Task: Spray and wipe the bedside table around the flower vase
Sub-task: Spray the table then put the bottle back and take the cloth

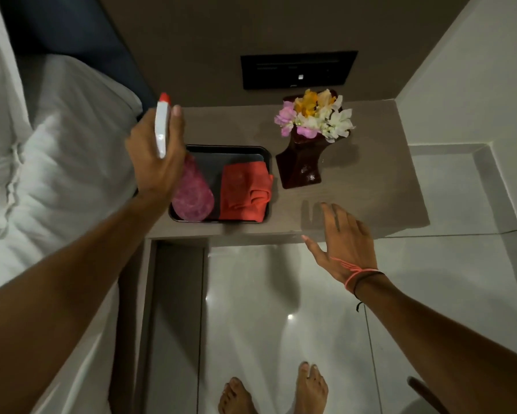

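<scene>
My left hand point(154, 156) grips a spray bottle point(191, 194) with a white trigger head, red nozzle and pink liquid, held over the left end of a black tray point(266, 156). A folded red cloth point(244, 192) lies in the tray's right half. The dark brown flower vase point(299, 167) with white, pink and yellow flowers stands upright on the grey-brown bedside table point(370, 180), just right of the tray. My right hand point(345, 243) hovers with fingers spread over the table's front edge, in front of the vase, holding nothing.
A bed with white linen point(57, 162) borders the table on the left. A black switch panel point(299, 70) is on the wall behind. A white wall ledge point(460, 162) adjoins on the right. My bare feet point(275, 392) stand on glossy white floor tiles.
</scene>
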`<state>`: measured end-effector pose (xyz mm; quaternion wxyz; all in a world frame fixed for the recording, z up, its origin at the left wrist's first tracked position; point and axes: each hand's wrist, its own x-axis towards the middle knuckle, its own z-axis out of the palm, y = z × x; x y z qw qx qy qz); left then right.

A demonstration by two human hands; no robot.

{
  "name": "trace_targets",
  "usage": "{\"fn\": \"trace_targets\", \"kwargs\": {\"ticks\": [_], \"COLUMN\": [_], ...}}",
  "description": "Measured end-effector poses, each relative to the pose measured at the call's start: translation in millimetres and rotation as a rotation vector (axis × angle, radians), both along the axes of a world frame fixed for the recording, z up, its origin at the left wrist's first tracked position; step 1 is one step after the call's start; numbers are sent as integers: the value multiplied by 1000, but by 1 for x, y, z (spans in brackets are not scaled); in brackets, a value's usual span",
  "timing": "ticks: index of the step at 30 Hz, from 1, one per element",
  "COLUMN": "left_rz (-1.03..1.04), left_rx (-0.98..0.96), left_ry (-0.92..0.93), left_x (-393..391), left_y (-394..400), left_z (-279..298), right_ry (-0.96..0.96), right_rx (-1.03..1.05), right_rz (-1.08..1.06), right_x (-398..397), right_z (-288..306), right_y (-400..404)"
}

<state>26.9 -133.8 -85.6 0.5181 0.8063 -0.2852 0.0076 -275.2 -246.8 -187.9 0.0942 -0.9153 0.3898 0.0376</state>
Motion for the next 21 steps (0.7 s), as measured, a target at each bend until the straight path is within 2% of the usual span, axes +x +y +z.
{"fn": "trace_targets", "kwargs": {"ticks": [4,8,14,18,21], "left_rz": [24,28,33,10,-14], "left_rx": [-11,-59,-121,-17,218], "left_ry": [-46,23,114,122,239], "left_x": [29,35,32,35,31], "left_y": [-18,-16,-14,-1,33], "left_z": [-12,-38,-57,-65,-86], "right_ry": [-66,-111,-15,-74,-84], "right_rx": [40,50,-8,53,95], "right_rz": [43,143,257,130,40], "right_x": [36,77,126,156,184], "right_z": [-5,-9,-10,-13,-12], "right_y": [4,7,11,11,-1]}}
